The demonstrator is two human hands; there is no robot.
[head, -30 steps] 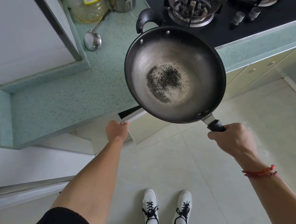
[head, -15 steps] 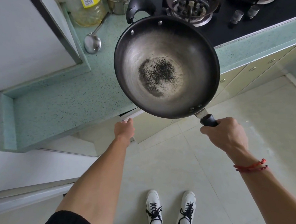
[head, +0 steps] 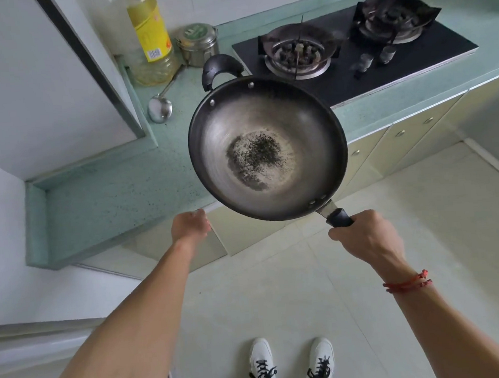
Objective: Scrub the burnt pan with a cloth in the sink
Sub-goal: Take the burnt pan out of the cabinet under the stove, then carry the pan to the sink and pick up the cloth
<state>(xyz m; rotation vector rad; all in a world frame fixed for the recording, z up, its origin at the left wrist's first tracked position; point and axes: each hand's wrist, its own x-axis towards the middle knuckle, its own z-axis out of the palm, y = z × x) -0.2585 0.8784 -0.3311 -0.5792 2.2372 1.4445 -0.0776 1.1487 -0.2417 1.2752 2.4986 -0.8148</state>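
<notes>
Pan (head: 267,149) lower; bottle label (head: 150,33) illegible

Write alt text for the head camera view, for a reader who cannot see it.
A right hand grips the handle of a pan with a black burnt patch, held in the air before a green counter with a gas stove. The left hand reaches toward the cabinet below.

Nothing legible: only a barcode on the yellow label of the oil bottle (head: 150,39) at the back edge of the bench (head: 109,184); green lid sticker on the steel tin (head: 198,44) too blurred.
</notes>
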